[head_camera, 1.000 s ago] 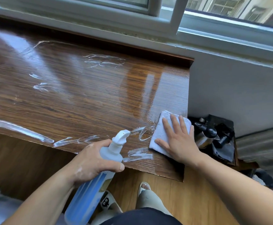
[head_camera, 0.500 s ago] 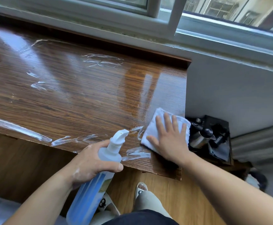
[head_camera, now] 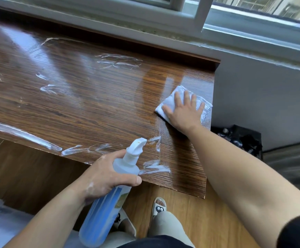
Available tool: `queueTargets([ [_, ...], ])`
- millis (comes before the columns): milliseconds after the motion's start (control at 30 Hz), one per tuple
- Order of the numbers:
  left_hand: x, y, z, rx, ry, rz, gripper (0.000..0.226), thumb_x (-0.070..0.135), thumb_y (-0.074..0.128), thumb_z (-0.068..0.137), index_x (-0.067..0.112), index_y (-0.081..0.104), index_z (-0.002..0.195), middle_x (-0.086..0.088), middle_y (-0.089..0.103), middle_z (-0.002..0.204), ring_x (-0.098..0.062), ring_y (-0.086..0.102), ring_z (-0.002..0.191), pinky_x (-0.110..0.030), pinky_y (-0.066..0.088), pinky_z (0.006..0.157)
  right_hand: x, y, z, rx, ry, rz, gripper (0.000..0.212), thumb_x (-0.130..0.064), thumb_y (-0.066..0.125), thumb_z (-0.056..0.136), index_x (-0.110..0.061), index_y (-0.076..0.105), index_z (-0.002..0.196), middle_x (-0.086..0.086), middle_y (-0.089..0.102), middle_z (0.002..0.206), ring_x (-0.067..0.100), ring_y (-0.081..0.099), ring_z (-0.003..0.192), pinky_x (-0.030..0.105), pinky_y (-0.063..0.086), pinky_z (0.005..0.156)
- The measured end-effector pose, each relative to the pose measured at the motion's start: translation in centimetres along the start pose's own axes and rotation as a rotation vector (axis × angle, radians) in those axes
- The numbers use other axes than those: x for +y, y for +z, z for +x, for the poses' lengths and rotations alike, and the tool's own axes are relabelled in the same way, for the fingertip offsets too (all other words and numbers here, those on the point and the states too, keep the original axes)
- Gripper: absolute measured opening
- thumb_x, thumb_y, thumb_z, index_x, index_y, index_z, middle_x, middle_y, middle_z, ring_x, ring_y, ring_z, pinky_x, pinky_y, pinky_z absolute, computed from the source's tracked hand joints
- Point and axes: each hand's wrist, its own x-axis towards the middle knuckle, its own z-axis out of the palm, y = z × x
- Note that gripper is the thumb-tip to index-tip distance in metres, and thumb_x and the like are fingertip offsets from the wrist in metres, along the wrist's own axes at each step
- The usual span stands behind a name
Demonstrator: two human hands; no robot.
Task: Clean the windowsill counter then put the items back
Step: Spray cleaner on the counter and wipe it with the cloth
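From my feed the wooden counter point(head_camera: 92, 97) fills most of the view, its left end cut off by the frame edge, glossy and wet-looking under glare. Behind it runs the window frame point(head_camera: 190, 17), and a grey wall point(head_camera: 261, 97) drops beside the counter's right end. Wooden floor point(head_camera: 190, 212) shows below, with my lap hiding part of it. Down in the corner by the wall sits a dark container point(head_camera: 244, 140); I can make out only black shapes inside, not what they are. My left hand point(head_camera: 106, 178) is wrapped around the neck of the spray bottle point(head_camera: 106, 212), nozzle pointing over the near edge; its blue label hides how full it is. My right hand point(head_camera: 185, 111) lies flat, fingers straight, pressing the white cloth point(head_camera: 205, 108) onto the counter near its right edge, covering most of it. White foam streaks point(head_camera: 20, 133) lie along the near edge and farther back.
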Motion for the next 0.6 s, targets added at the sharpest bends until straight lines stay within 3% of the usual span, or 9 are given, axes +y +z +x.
queueTargets([
  [233, 0.1, -0.4, 0.2, -0.027, 0.006, -0.002, 0.053, 0.045, 0.089, 0.052, 0.039, 0.074, 0.102, 0.008, 0.07, 0.084, -0.008, 0.065, 0.077, -0.03, 0.052, 0.076, 2.1, 2.1, -11.5, -0.011, -0.251, -0.12, 0.084, -0.081, 0.017, 0.089, -0.037, 0.009, 0.16, 0.001, 0.003, 0.17, 0.029, -0.003, 0.156, 0.064, 0.004, 0.121],
  [400, 0.1, -0.8, 0.7, -0.03, 0.0, 0.037, 0.051, 0.048, 0.089, 0.052, 0.035, 0.073, 0.099, 0.005, 0.067, 0.084, -0.013, 0.063, 0.078, -0.035, 0.05, 0.076, 2.3, 1.5, -9.0, -0.009, -0.194, -0.097, 0.08, -0.08, 0.02, 0.092, -0.039, 0.008, 0.16, -0.002, 0.001, 0.17, 0.025, -0.005, 0.157, 0.06, 0.0, 0.122],
  [600, 0.2, -0.3, 0.7, -0.004, -0.016, 0.068, 0.049, 0.046, 0.088, 0.05, 0.031, 0.073, 0.094, 0.008, 0.067, 0.082, -0.011, 0.061, 0.075, -0.034, 0.049, 0.074, 1.8, -0.4, -0.5, -0.005, 0.005, 0.019, 0.08, -0.078, 0.022, 0.093, -0.036, 0.01, 0.16, 0.001, 0.001, 0.17, 0.029, -0.005, 0.156, 0.065, -0.002, 0.12],
])
